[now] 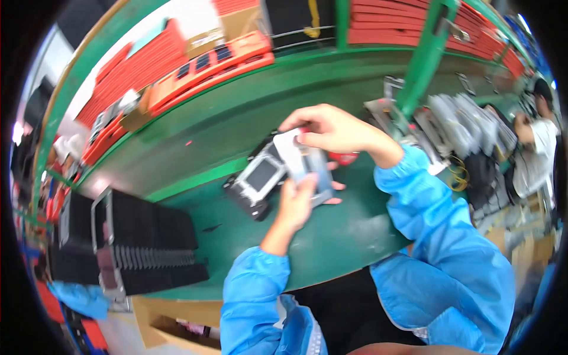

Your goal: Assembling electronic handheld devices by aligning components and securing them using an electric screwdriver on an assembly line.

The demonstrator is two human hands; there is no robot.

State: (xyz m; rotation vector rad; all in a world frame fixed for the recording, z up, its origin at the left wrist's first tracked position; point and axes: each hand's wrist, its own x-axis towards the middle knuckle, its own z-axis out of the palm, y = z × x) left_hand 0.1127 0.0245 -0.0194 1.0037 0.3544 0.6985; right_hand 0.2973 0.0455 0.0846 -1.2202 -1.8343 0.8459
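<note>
My left hand point(297, 202) is closed around a grey, flat, panel-like piece point(321, 176) held above the green bench, its fingertips showing past the far edge. Between the thumb and fingers of my right hand point(340, 131) is the top of a white, strip-like sheet point(288, 154), which lies over the left part of the grey piece. Motion blur hides whether sheet and piece are joined. Just left of my hands, a black fixture point(241, 190) with a light-framed dark rectangle rests on the bench. A red object point(344, 158) shows partly behind my right wrist.
Black slabs point(157, 228) stand stacked at the bench's left end. Red trays point(213, 65) line the shelf above. Clear-wrapped parts point(455, 121) and a yellow band point(458, 173) lie at right, near another person point(535, 142). An open cardboard box point(177, 322) sits below the bench.
</note>
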